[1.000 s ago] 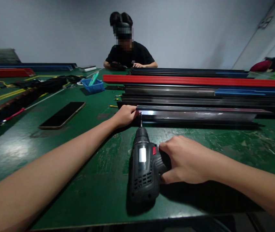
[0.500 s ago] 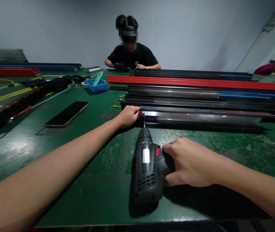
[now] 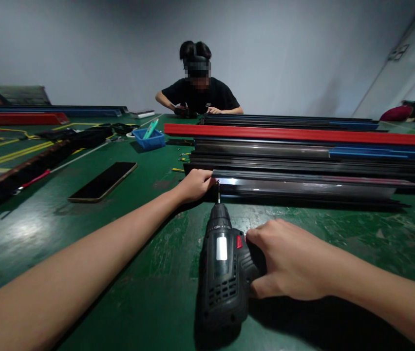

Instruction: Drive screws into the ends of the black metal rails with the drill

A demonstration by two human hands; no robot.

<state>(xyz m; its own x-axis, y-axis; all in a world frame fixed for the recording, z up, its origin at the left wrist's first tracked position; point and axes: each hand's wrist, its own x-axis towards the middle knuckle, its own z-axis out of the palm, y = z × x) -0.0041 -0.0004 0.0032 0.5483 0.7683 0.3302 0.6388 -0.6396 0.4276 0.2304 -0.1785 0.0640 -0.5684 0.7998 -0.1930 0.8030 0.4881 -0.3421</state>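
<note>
My right hand (image 3: pixel 290 258) is wrapped round the handle of a black cordless drill (image 3: pixel 222 273) with a red button on its side. The drill lies on its side, low over the table, its bit (image 3: pixel 219 195) pointing away from me. The bit's tip meets the left end of a long dark metal profile (image 3: pixel 302 189), where a bright light shines on the surface. My left hand (image 3: pixel 195 186) grips that same end of the profile, its fingers partly hidden behind the edge. Whether a screw sits at the tip is too small to tell.
Behind the profile lie more long black bars and a red bar (image 3: pixel 284 131). To the left are a phone (image 3: pixel 103 182), a blue bin (image 3: pixel 150 140) and a strip with wires (image 3: pixel 28 168). Across the green table (image 3: pixel 149 297) sits a person (image 3: pixel 200 95) in black.
The whole view has tilted slightly up, so everything sits a little lower in the picture. Both hands keep their grips, and the drill tip stays at the profile's end.
</note>
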